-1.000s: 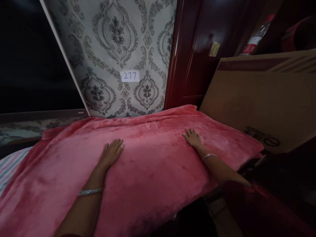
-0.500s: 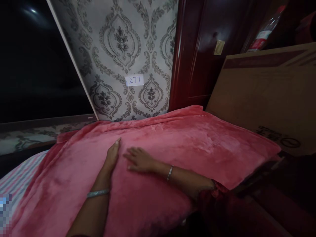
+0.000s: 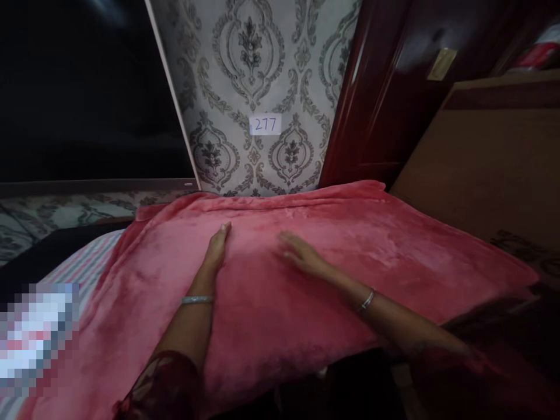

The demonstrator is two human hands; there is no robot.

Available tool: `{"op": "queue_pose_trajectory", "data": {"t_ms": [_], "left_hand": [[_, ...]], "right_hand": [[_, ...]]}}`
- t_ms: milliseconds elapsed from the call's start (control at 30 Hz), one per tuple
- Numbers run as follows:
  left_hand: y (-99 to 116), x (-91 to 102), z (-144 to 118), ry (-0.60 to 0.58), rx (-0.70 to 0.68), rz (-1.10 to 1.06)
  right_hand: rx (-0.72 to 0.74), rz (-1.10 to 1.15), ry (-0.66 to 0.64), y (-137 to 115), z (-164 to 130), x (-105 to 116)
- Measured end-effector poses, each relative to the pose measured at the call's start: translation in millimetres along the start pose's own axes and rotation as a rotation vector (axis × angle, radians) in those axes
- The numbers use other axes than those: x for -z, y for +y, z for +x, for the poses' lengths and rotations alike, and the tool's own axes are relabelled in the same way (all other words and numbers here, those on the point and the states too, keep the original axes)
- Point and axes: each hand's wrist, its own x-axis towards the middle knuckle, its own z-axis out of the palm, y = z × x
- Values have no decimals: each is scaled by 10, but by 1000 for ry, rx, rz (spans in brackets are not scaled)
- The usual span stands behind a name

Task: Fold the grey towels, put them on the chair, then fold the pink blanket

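A plush pink blanket (image 3: 271, 303) lies spread over the surface in front of me, with a folded ridge along its far edge. My left hand (image 3: 216, 245) rests on it left of centre, seen edge-on with the fingers stretched out and nothing in them. To its right, my right hand (image 3: 301, 254) is over the blanket with fingers extended and slightly blurred; whether it presses on the cloth I cannot tell. Both hands appear empty.
A large dark screen (image 3: 87, 93) stands at the back left. Patterned wallpaper carries a paper label (image 3: 265, 124) reading 277. A cardboard box (image 3: 494, 157) and a dark red door (image 3: 380, 99) are on the right. Striped cloth (image 3: 94, 256) shows at left.
My right hand has moved right across the blanket, away from my left hand. My left hand stays on nearly the same part of the cloth. The view has shifted left and down.
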Motion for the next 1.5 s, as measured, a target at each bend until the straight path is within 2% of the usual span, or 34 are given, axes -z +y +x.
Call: {"op": "queue_pose_trajectory", "data": {"t_ms": [67, 167, 233, 333, 400, 433, 533, 667, 733, 767, 833, 967, 1033, 1100, 1233, 1333, 1433, 1500], "left_hand": [[-13, 2, 17, 7, -6, 22], [-40, -4, 53, 7, -37, 71], [-49, -11, 71, 5, -51, 98], [-35, -22, 78, -2, -36, 149], [-14, -25, 70, -17, -32, 187], [-4, -26, 64, -21, -30, 203], [12, -24, 48, -26, -21, 221], [-19, -27, 58, -21, -40, 215], [-45, -41, 69, -13, -69, 237], [-57, -52, 72, -21, -94, 266], [-72, -80, 67, -59, -156, 361], [-66, -129, 16, -146, -234, 642], [-46, -140, -23, -179, -242, 784], [-18, -153, -67, -216, -253, 890], [55, -257, -184, -326, -314, 1002], [108, -449, -339, -453, -369, 1064], [151, -665, -658, -624, -468, 1048], [192, -754, -1002, -774, -559, 977]], "right_hand": [[-213, -137, 100, 520, -26, 192], [-614, -386, 170, 1154, -290, 532], [-775, -480, 159, 1409, -502, 713], [-819, -507, 112, 1509, -648, 779], [-733, -491, 32, 1363, -611, 664], [-644, -475, -23, 1219, -578, 568], [-233, -371, -185, 517, -558, 218], [304, -117, -418, -600, -802, -128], [464, -9, -476, -905, -886, -157], [490, 13, -464, -944, -883, -131], [418, -12, -360, -791, -780, -24], [-29, -201, -63, 48, -440, 215], [-203, -302, -24, 439, -357, 259], [-309, -385, -46, 685, -358, 240], [-341, -471, -80, 808, -442, 135], [-322, -477, -68, 799, -460, 101], [-313, -481, -71, 827, -453, 95], [-301, -492, -68, 858, -453, 87]]}}
